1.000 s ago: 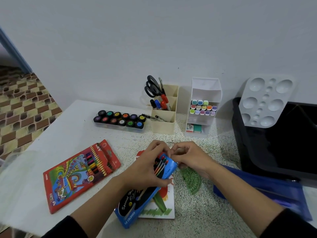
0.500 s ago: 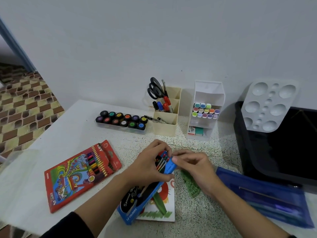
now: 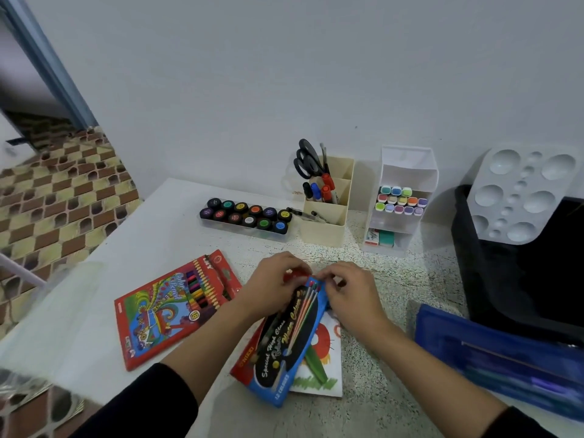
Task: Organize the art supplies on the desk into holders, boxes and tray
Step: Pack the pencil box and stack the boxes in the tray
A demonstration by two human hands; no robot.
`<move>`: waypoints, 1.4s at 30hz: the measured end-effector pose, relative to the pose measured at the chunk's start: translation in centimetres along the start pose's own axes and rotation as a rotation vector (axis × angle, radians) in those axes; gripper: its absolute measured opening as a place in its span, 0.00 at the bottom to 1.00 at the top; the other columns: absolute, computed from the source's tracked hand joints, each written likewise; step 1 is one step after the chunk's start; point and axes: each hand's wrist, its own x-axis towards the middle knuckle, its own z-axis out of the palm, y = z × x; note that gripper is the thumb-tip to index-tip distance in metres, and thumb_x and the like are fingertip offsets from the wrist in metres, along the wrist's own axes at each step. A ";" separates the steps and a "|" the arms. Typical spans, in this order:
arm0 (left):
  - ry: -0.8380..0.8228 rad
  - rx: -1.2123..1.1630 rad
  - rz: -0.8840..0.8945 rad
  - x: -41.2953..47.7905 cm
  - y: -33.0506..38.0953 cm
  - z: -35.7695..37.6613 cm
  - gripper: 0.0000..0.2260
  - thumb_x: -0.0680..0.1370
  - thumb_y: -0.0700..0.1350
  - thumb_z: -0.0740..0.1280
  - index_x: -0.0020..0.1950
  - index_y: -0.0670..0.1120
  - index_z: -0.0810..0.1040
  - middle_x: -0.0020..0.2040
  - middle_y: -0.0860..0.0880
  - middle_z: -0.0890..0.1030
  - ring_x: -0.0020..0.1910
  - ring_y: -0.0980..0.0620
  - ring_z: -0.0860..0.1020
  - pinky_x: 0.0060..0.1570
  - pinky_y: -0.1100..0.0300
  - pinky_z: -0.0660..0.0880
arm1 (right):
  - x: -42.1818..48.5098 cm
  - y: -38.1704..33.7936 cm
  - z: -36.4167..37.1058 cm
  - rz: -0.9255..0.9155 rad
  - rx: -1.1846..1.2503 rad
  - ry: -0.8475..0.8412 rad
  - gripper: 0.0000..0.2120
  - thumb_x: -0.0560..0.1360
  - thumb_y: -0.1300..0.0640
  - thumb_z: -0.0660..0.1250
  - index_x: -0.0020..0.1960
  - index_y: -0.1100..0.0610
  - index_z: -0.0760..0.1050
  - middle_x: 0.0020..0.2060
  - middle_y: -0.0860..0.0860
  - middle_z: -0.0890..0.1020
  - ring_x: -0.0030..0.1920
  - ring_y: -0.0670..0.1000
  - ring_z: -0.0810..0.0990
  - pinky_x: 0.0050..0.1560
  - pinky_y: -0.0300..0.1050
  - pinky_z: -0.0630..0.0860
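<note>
Lowered flatter onto the surface point(image 3: 410, 273) since a moment ago, the blue water-colour pencil box point(image 3: 290, 343) lies mid-frame. The left hand point(image 3: 275, 286) has its grip curled round the box's top end, and the right hand point(image 3: 350, 295) pinches the top corner.

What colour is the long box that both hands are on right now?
The long box is blue with a black label panel on its face; the head view shows it best.

Bare desk point(image 3: 158, 235) lies open at the left, behind the red pencil box point(image 3: 170, 308). A speckled strip runs free before the paint-pot tray point(image 3: 245, 218), beige holder point(image 3: 325, 226) and white marker rack point(image 3: 401, 191) (all lined along the wall). The blue colour box point(image 3: 294, 336), held by the left hand point(image 3: 271, 287) and right hand point(image 3: 352, 294), fills the near middle. The black bin point(image 3: 521, 279) and blue case point(image 3: 505, 352) block the right.
</note>
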 end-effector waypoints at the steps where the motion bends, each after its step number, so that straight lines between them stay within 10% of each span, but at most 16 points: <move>1: 0.021 -0.001 -0.014 0.0 0.0 -0.1 0.06 0.78 0.42 0.71 0.53 0.48 0.85 0.48 0.52 0.80 0.49 0.56 0.78 0.52 0.62 0.73 | 0.0 -0.6 0.3 -0.050 -0.054 -0.015 0.11 0.75 0.67 0.67 0.45 0.52 0.83 0.42 0.43 0.82 0.47 0.43 0.78 0.49 0.40 0.75; 12: 0.294 0.042 -0.201 -6.7 -4.6 -9.8 0.06 0.78 0.43 0.71 0.53 0.53 0.82 0.48 0.57 0.80 0.47 0.63 0.77 0.45 0.72 0.70 | 2.4 -4.8 3.8 -0.195 -0.318 -0.141 0.09 0.75 0.61 0.67 0.52 0.53 0.83 0.47 0.46 0.81 0.52 0.48 0.75 0.55 0.47 0.73; 17: 0.542 0.272 -0.489 -12.3 -12.2 -17.2 0.09 0.77 0.47 0.71 0.57 0.54 0.78 0.57 0.48 0.79 0.58 0.46 0.76 0.56 0.46 0.73 | 4.8 -8.5 9.0 -0.231 -0.207 -0.162 0.10 0.77 0.60 0.67 0.56 0.52 0.82 0.52 0.45 0.81 0.56 0.45 0.76 0.61 0.42 0.72; 23: 0.217 0.446 -0.880 -16.6 -21.3 -19.8 0.35 0.74 0.70 0.63 0.77 0.61 0.56 0.79 0.41 0.60 0.77 0.35 0.59 0.70 0.30 0.57 | 8.9 -11.8 14.9 -0.311 -0.312 -0.037 0.18 0.77 0.60 0.67 0.66 0.56 0.76 0.62 0.52 0.75 0.66 0.52 0.69 0.68 0.50 0.68; 35: 0.288 0.091 -0.350 -11.1 -23.1 -23.5 0.26 0.75 0.59 0.72 0.70 0.65 0.65 0.74 0.52 0.69 0.73 0.48 0.67 0.70 0.36 0.65 | 12.8 -8.8 18.4 -0.027 -0.648 -0.012 0.24 0.79 0.48 0.66 0.72 0.56 0.71 0.71 0.59 0.69 0.75 0.61 0.61 0.75 0.59 0.62; 42: -0.021 -0.030 0.070 -0.9 -20.3 -23.8 0.27 0.76 0.60 0.70 0.72 0.71 0.63 0.77 0.61 0.61 0.77 0.60 0.57 0.72 0.38 0.61 | 15.8 -7.5 15.0 0.128 -0.827 -0.212 0.42 0.76 0.30 0.60 0.80 0.52 0.53 0.78 0.56 0.60 0.80 0.59 0.50 0.77 0.64 0.52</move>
